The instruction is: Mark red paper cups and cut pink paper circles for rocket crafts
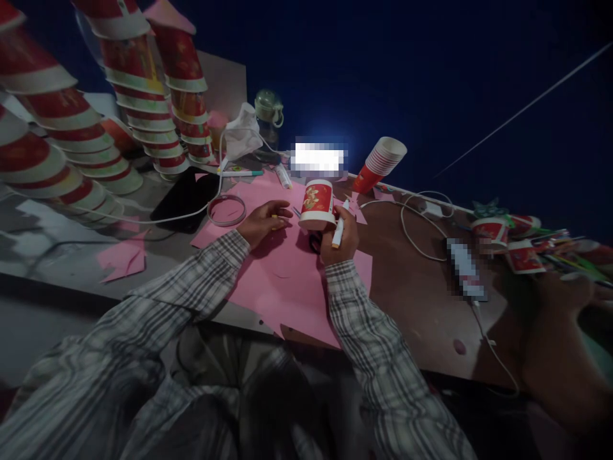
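My right hand (341, 237) is closed around a white marker pen (340, 231) with an orange end. Just left of its fingers, a red paper cup (317, 199) with a gold pattern is upside down, white rim lowest; whether the hand also touches it I cannot tell. My left hand (265, 222) is curled to the left of the cup, apart from it, with a small yellow cap (274, 221) showing among its fingers. Pink paper (282, 281) lies under both hands. The black handles of scissors (315, 242) are partly hidden behind my right hand.
Tall stacks of red cups (143, 96) stand at left, near a black tablet (184, 199) and a tape roll (226, 210). Nested cups (380, 165) lean behind. A phone (465, 268) with a cable lies right. Another person's arm (560, 338) reaches in at far right.
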Available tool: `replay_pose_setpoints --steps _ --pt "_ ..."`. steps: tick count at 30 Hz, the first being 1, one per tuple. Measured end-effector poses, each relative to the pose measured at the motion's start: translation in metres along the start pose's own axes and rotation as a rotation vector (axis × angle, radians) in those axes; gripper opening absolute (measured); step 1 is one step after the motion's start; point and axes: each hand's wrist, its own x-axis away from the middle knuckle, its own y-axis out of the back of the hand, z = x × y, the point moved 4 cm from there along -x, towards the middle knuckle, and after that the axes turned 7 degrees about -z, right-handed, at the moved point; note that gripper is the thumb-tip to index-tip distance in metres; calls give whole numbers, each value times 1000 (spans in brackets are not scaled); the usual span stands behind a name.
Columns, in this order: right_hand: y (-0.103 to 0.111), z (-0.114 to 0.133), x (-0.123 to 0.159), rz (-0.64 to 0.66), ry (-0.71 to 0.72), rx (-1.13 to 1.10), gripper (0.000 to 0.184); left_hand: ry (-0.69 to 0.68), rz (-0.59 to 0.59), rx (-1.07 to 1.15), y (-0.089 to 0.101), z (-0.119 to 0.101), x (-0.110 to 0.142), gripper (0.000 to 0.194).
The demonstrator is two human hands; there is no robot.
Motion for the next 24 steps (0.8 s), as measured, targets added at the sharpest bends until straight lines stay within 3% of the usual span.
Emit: replay_pose_setpoints --steps 3,11,17,24 --pt "-2 2 0 7 44 28 36 -28 -44 -7 4 2 -6 48" --pt "-2 -7 0 65 143 82 36 -72 13 9 9 5 -9 47" --pt "-7 -8 4 152 201 50 46 -38 29 -76 2 -1 0 27" --pt "-15 -8 11 308 54 95 51 -108 -24 -26 4 -8 -3 20"
